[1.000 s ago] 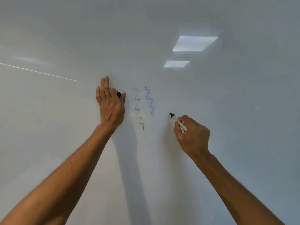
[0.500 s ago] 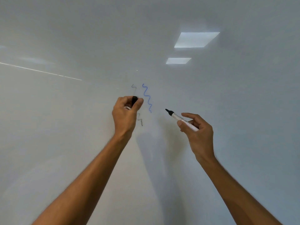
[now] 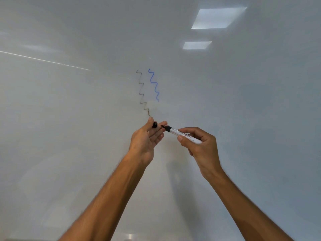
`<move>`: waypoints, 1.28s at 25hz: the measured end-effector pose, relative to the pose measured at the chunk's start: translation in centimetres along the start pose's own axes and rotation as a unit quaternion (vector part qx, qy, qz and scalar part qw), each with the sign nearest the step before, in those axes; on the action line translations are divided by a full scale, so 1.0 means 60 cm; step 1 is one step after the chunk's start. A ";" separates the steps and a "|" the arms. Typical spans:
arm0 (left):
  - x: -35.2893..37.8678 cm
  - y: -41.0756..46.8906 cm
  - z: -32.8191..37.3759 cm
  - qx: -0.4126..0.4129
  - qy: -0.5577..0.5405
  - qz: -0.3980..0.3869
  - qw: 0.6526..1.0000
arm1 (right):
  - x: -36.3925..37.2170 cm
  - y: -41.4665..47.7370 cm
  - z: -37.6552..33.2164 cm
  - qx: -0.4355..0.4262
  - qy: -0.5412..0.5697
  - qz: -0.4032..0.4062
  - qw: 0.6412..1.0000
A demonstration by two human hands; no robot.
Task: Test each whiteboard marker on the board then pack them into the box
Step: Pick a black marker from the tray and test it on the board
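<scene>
On my feed both arms reach up. The right hand (image 3: 201, 150) is curled round the marker (image 3: 184, 134), tip aimed at the left hand (image 3: 145, 138), which pinches what looks like its black cap (image 3: 154, 125), just under the grey squiggle (image 3: 142, 94).

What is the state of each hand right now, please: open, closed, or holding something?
Left hand: closed, pinching the black cap.
Right hand: closed, holding the uncapped marker.

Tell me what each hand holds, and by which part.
Left hand pinches the black cap between thumb and finger; right hand grips the marker around its white barrel.
</scene>
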State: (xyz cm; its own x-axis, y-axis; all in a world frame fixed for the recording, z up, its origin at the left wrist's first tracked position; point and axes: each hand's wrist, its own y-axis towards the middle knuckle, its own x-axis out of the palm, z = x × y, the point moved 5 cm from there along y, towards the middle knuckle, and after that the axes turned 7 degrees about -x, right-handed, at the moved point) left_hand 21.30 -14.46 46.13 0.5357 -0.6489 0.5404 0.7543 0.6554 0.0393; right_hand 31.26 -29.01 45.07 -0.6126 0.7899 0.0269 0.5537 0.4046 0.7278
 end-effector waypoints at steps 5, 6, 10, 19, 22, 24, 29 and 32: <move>0.005 -0.008 -0.027 -0.018 -0.001 -0.005 1.000 | -0.007 -0.007 0.011 0.006 -0.001 -0.014 1.000; 0.008 -0.008 -0.031 -0.020 -0.001 -0.008 1.000 | -0.008 -0.008 0.013 0.008 -0.002 -0.017 1.000; 0.024 -0.013 -0.047 -0.026 0.015 -0.020 0.999 | -0.016 -0.009 0.016 0.009 -0.022 -0.026 0.999; 0.016 -0.008 -0.058 -0.007 0.142 0.000 0.990 | -0.055 -0.011 0.035 0.055 -0.021 -0.033 0.998; 0.007 -0.004 -0.055 0.007 0.168 -0.002 0.986 | -0.064 -0.013 0.043 0.064 -0.017 -0.043 0.997; 0.005 -0.006 -0.054 0.010 0.190 -0.007 0.982 | -0.068 -0.015 0.046 0.071 -0.010 -0.045 0.996; 0.008 -0.005 -0.060 0.029 0.219 0.009 0.975 | -0.069 -0.013 0.057 0.096 0.031 -0.040 0.994; 0.008 0.000 -0.068 0.025 0.223 0.015 0.974 | -0.070 -0.009 0.076 0.125 0.059 -0.038 0.990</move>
State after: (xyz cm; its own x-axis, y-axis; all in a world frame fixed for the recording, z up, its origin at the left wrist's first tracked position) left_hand 23.10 -16.31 42.97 0.6768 -0.7259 0.1227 0.7227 0.6869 0.0770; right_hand 36.11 -30.45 41.42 -0.7114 0.6995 0.0688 0.6167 0.5742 0.5386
